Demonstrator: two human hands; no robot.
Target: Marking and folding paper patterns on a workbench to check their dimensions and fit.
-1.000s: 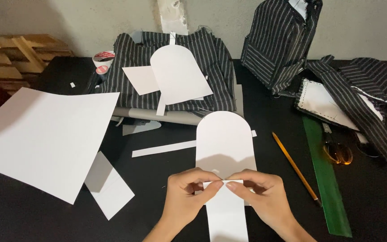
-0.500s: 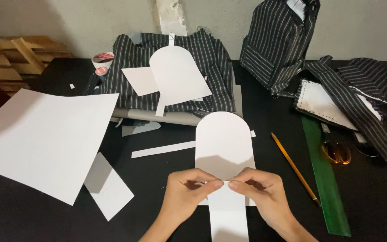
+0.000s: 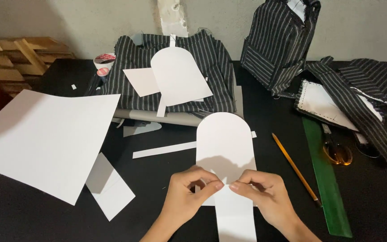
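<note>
Your left hand [image 3: 188, 197] and your right hand [image 3: 265, 197] meet near the front edge of the black desk [image 3: 166, 215]. Both pinch the same thing: a white paper shape with a round top [image 3: 224, 139]. Your fingertips touch in the middle, right where the wide round part joins the narrow paper strip [image 3: 234, 217] that runs toward you. It looks like you press there to keep the two parts lined up and flat. The round top lies past your fingers, pointing to the back of the desk. A second round paper shape [image 3: 180, 76] rests on the striped cloth [image 3: 211, 58] at the back edge. A big white sheet [image 3: 45, 139] lies by the left edge. A pencil [image 3: 295, 168] and a green ruler [image 3: 325, 179] lie on the right, apart from your hands.
</note>
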